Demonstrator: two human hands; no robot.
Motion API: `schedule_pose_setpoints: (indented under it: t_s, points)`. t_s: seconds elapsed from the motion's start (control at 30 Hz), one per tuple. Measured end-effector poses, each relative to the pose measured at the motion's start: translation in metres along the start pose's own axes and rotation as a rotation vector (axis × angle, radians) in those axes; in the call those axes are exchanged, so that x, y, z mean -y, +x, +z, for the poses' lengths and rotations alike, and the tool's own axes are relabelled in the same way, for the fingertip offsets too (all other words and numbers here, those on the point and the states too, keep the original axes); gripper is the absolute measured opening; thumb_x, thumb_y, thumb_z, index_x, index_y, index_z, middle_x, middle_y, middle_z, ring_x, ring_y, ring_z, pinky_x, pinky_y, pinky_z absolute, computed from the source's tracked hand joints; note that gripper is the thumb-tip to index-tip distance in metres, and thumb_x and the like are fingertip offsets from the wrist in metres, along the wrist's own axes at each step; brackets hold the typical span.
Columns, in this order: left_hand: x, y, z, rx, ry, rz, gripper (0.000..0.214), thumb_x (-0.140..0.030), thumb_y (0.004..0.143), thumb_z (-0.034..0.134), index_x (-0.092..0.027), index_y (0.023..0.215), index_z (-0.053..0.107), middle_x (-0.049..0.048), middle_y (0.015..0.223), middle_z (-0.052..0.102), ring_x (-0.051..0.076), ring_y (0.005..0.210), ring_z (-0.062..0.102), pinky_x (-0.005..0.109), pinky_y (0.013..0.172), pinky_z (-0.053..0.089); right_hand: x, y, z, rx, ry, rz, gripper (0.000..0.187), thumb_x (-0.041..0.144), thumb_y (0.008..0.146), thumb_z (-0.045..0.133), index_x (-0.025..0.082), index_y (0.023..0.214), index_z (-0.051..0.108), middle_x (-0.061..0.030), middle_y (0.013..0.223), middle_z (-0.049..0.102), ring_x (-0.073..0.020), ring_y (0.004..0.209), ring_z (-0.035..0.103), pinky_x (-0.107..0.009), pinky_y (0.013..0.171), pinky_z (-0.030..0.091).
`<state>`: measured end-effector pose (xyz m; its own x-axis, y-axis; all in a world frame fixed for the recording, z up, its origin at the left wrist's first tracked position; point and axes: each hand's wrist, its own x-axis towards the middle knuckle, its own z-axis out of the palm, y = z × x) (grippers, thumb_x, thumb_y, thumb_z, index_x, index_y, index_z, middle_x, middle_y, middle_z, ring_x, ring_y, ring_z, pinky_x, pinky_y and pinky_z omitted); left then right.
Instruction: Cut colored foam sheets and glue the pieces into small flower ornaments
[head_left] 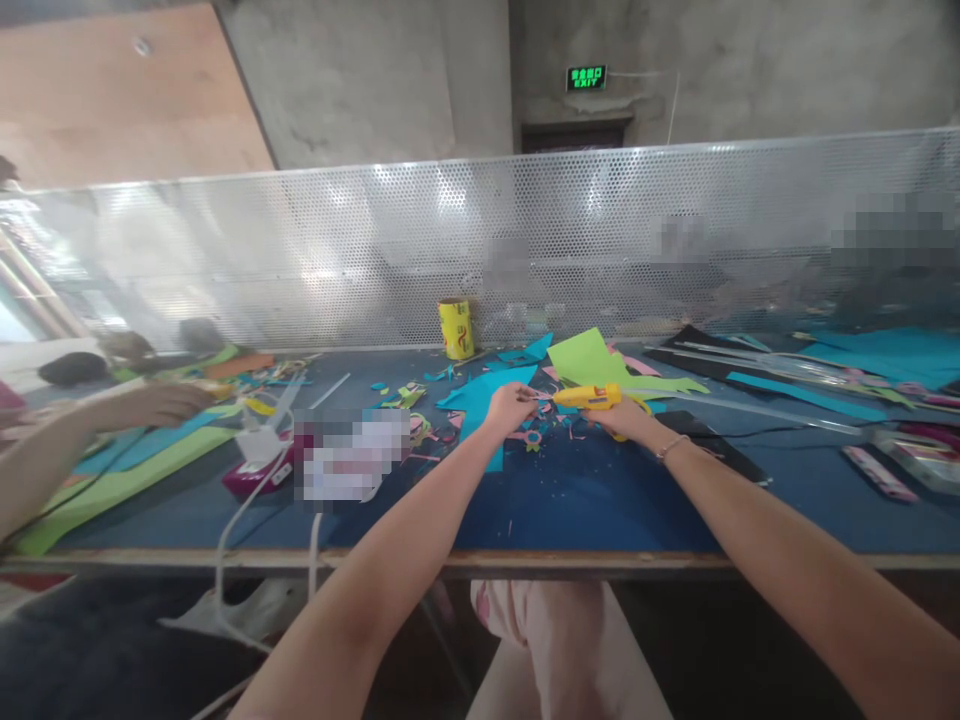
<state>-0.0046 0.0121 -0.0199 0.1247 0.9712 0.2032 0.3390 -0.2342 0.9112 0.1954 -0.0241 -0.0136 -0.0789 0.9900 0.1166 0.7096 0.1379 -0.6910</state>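
Observation:
A yellow hot glue gun [589, 397] is gripped in my right hand [628, 418], its nozzle pointing left and a long clear glue stick [750, 408] trailing behind toward the right. My left hand [513, 408] is closed in a pinch at the nozzle, on what looks like a small pink paper piece [543, 396], partly hidden by the fingers. Under and beside the left hand lies blue paper [480, 400]. A small yellow-green flower-shaped cutout [532, 440] rests on the table just below the nozzle. Behind the glue gun stands a light green paper sheet [581, 355], partly folded.
Paper scraps [409, 395] surround a yellow cardboard tube [457, 328] near the perforated metal divider [405, 250]. At left, a magenta power strip [259, 475] has white cables, beside a co-worker's hand [169, 400]. Black paper [709, 450] and a utility knife [877, 472] lie right.

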Motion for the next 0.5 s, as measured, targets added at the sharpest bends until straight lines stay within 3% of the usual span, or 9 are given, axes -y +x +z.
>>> schedule_pose_setpoints:
  t_s: [0.5]
  points:
    - [-0.0033, -0.0007, -0.0001, 0.009, 0.034, 0.04, 0.012, -0.013, 0.061, 0.06, -0.014, 0.071, 0.053, -0.0001, 0.054, 0.059, 0.011, 0.052, 0.058, 0.022, 0.052, 0.046, 0.0007, -0.0008, 0.0005, -0.042, -0.048, -0.014, 0.014, 0.029, 0.063, 0.053, 0.016, 0.057, 0.055, 0.0051, 0.037, 0.04, -0.0073, 0.038, 0.037, -0.018, 0.039, 0.029]
